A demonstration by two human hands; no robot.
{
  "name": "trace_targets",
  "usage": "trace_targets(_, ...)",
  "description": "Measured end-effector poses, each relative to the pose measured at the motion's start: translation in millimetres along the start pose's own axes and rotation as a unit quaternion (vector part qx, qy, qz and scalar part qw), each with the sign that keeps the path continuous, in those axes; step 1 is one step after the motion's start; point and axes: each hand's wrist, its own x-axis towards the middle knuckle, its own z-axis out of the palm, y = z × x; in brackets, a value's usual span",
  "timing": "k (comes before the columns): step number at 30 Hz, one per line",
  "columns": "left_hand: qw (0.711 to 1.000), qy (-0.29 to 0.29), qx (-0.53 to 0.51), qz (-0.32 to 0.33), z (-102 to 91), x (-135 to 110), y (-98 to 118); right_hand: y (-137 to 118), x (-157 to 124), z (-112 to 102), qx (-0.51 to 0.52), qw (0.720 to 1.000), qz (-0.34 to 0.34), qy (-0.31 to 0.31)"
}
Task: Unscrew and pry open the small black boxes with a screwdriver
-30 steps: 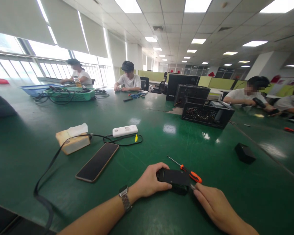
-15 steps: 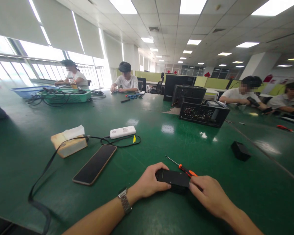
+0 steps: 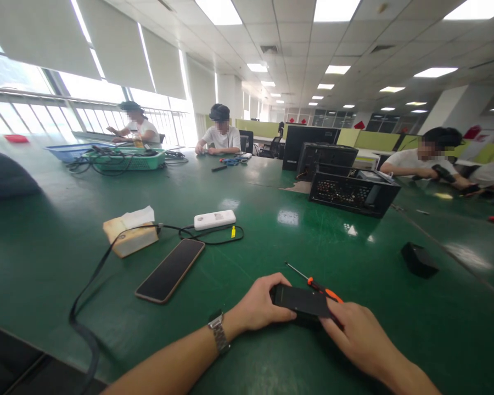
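A small flat black box lies on the green table just in front of me. My left hand, with a metal watch on its wrist, grips the box's left end with curled fingers. My right hand rests on the box's right end, fingers closed against it and over the orange handle of a screwdriver. The screwdriver's thin shaft sticks out to the upper left behind the box.
A dark phone, a white power bank with a black cable, and a tissue pack lie to the left. A small black block sits at right. An open computer case stands further back. Several people sit around the table.
My right hand has moved forward from beside the box onto its right end, covering most of the screwdriver's orange handle. My left hand has kept its grip.
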Motion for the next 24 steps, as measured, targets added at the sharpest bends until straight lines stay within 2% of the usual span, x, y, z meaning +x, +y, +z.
trace_targets(2,1.0,-0.004,-0.017,0.023,-0.4,0.3,1.2,-1.4,0.1,5.1,0.018,1.0,0.005,0.005)
trace_targets(5,0.998,-0.018,-0.03,0.046,-1.8,0.3,2.9,8.5,-9.1,0.7,0.067,0.997,0.034,-0.035)
trace_targets(9,1.0,-0.002,0.026,0.015,-2.7,-0.6,1.6,42.6,-35.3,-27.9,0.205,0.972,0.074,-0.089)
trace_targets(11,0.999,0.002,0.035,0.014,-2.5,-1.0,0.7,59.1,-43.6,-41.6,0.28,0.95,0.096,-0.094)
trace_targets(13,0.999,0.001,0.039,0.013,-2.4,-1.3,0.4,66.9,-41.8,-49.4,0.321,0.938,0.109,-0.073)
trace_targets(15,0.999,-0.002,0.042,0.013,-2.6,-1.5,0.7,63.8,-29.8,-50.3,0.293,0.95,0.106,-0.021)
trace_targets(18,0.999,-0.003,0.047,0.023,-2.9,-1.6,0.7,47.9,-1.2,-41.3,0.173,0.981,0.069,0.043)
trace_targets(21,0.998,-0.004,0.051,0.032,-3.2,-1.8,-0.3,36.7,26.2,-25.9,0.088,0.995,0.027,0.047)
trace_targets(24,0.998,-0.006,0.053,0.033,-3.5,-2.3,-0.9,35.9,45.4,-12.2,-0.002,0.998,0.048,0.038)
